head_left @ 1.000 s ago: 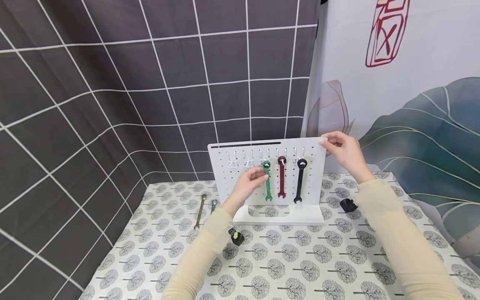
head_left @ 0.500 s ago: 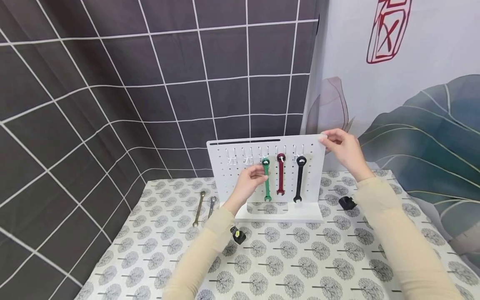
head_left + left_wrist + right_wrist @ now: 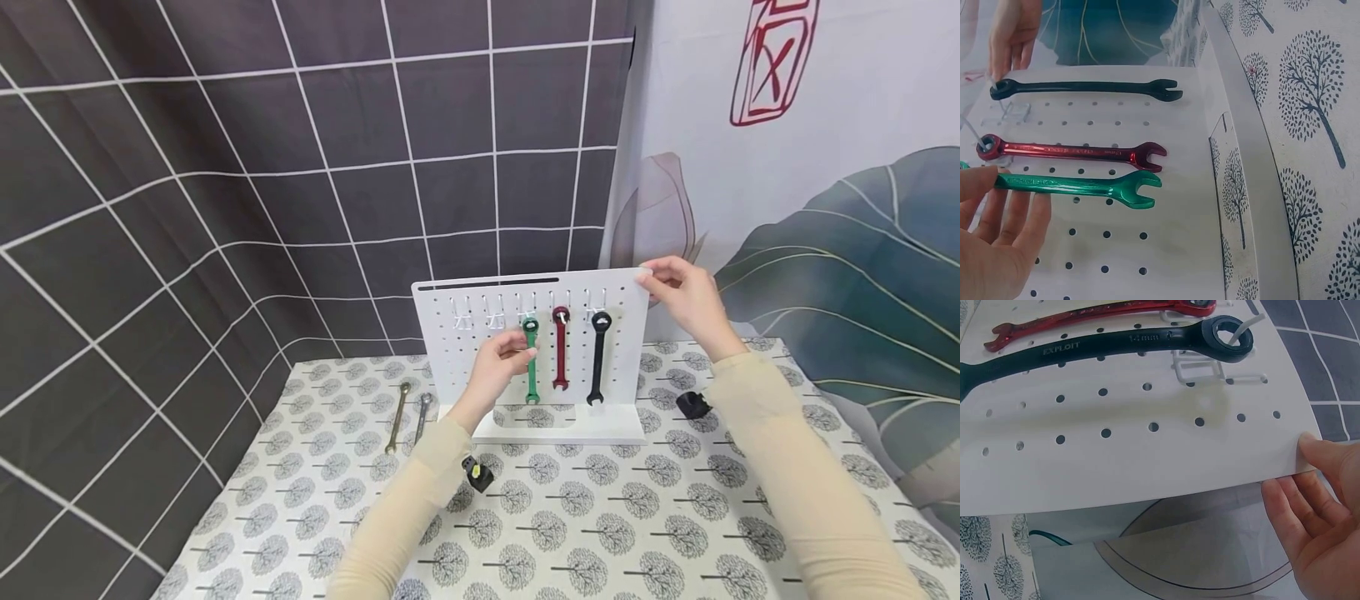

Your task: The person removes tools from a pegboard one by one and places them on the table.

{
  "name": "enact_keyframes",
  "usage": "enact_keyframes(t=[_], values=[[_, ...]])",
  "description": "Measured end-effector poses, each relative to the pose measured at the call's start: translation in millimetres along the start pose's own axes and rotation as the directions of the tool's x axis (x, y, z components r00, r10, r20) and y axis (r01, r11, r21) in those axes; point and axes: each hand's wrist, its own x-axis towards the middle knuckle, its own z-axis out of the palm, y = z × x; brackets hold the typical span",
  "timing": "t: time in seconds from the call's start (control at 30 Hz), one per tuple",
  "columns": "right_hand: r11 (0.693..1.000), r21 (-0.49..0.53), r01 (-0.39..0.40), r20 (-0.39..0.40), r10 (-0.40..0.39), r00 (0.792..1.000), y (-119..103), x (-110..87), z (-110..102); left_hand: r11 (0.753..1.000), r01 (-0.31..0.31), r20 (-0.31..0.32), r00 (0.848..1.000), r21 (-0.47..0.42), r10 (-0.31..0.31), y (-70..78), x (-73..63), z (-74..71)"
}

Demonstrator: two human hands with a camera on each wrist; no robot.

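Note:
A white pegboard stands upright on the table, white hooks along its upper part. My left hand pinches a green wrench between thumb and fingers, its ring end up at a hook and its open end hanging down. To its right hang a red wrench and a black wrench, each by its ring on a hook. The black one is marked 14mm in the right wrist view. My right hand grips the board's upper right corner, thumb in front and fingers behind.
Two more wrenches lie on the tree-patterned tablecloth left of the board: a brassy one and a silver one. Black wrist devices sit by the left and right sleeves. A dark grid curtain hangs behind.
The green wrench has shifted slightly, its lower end swinging a little left in my left hand. My right hand stays on the board's corner. The head view has tilted slightly.

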Motion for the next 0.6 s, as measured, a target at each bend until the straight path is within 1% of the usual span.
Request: enact_keyframes(t=[0.4,0.6], values=[[1.0,-0.001,-0.003,-0.007,0.003,1.0,-3.0,-0.4,-2.2,1.0,0.001,-0.014,1.0,0.0,-0.001,4.1,-3.5,2.2],[1.0,-0.005,-0.023,-0.007,0.023,1.0,-2.4,-1.7,0.3,1.0,0.005,-0.021,1.0,-0.002,-0.005,6.5,-7.9,1.4]])
